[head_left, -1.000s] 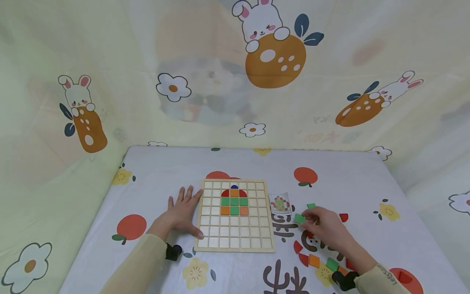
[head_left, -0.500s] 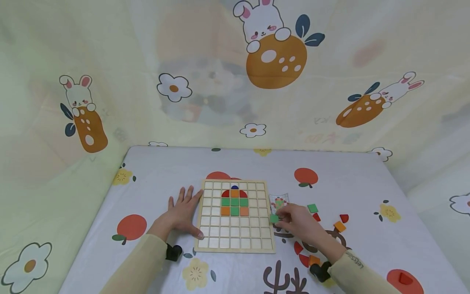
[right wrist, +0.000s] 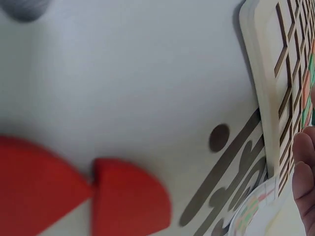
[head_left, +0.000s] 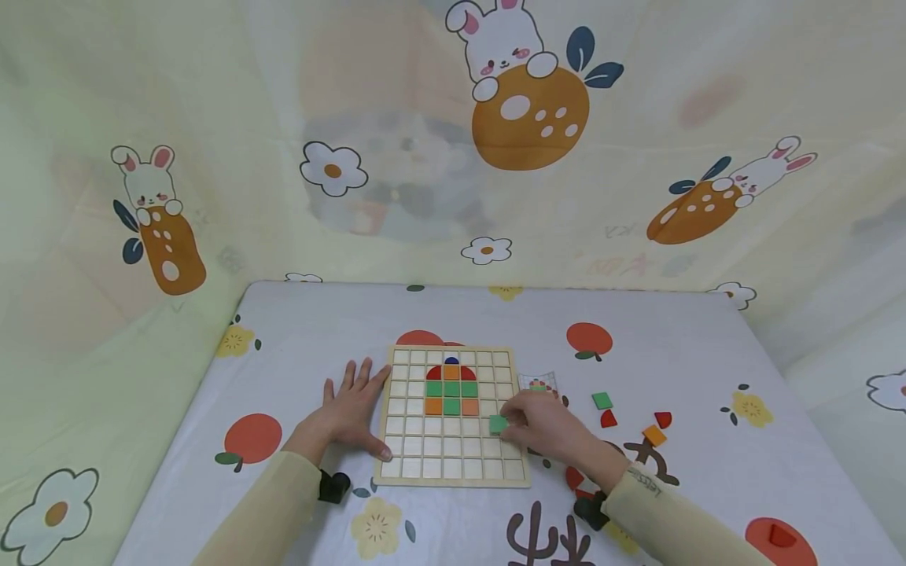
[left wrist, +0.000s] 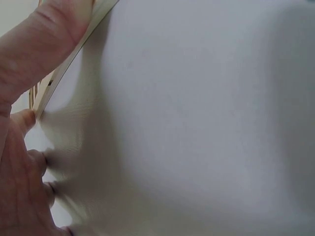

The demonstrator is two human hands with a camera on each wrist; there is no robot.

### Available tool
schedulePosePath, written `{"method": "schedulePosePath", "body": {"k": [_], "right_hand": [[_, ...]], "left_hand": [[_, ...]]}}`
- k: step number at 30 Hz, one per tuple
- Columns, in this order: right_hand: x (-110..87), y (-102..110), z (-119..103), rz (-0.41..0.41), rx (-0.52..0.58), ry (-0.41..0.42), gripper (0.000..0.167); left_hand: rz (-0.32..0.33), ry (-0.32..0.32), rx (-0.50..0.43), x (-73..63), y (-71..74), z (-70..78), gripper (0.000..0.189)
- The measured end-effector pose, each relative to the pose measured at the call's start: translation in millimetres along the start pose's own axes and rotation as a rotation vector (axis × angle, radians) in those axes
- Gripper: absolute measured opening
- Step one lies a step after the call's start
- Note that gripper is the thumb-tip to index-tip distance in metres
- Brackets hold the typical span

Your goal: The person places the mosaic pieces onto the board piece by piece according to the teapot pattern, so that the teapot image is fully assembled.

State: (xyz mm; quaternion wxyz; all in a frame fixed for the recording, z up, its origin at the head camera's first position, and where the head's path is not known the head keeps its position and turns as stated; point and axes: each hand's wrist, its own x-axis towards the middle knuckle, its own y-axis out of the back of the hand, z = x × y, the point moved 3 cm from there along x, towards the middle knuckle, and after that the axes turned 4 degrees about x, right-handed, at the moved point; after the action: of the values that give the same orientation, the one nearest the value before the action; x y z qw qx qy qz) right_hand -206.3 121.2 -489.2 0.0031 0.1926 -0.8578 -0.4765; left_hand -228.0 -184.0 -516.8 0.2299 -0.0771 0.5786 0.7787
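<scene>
A wooden grid board [head_left: 453, 468] lies on the table, with green, orange, red and blue pieces set in its upper middle cells. My left hand [head_left: 347, 410] rests at the board's left edge, fingers spread, its thumb and a fingertip touching the frame. Between thumb and finger, my right hand [head_left: 548, 428] pinches a green square tile [head_left: 499, 424] over the board's right-hand cells. Partly behind that hand lies a small pattern card [head_left: 538, 382]. In the right wrist view, the board's frame [right wrist: 266, 88] and a few fingers show at the right edge; the tile is not clearly visible there.
Right of the board lie loose pieces: a green tile [head_left: 602, 401], red quarter-round pieces [head_left: 663, 420] and an orange tile [head_left: 654, 435]. Others are partly covered by the right forearm. A printed curtain [head_left: 396, 94] hangs behind the table.
My right hand has carried the green square tile leftward from the loose pieces, past the card, to above the board. My left hand has stayed in place.
</scene>
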Motion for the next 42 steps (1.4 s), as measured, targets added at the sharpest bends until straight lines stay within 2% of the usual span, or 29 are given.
{"method": "schedulePosePath", "body": {"k": [4, 17, 30, 42], "right_hand": [[5.4, -3.9, -7.5, -0.026, -0.058, 0.015, 0.021], [18.2, -13.8, -28.2, -0.116, -0.154, 0.059, 0.02], [21.0, -19.2, -32.8, -0.118, -0.171, 0.082, 0.015], [21.8, -18.5, -38.3, -0.114, -0.178, 0.123, 0.017]], "left_hand": [[0.0, -0.001, -0.006, 0.0, 0.2, -0.2, 0.137], [-0.006, 0.002, -0.019, -1.6, 2.4, 0.7, 0.137], [-0.001, 0.004, -0.014, -1.3, 1.8, 1.8, 0.136], [0.0, 0.005, -0.021, -2.8, 3.6, 2.2, 0.136]]}}
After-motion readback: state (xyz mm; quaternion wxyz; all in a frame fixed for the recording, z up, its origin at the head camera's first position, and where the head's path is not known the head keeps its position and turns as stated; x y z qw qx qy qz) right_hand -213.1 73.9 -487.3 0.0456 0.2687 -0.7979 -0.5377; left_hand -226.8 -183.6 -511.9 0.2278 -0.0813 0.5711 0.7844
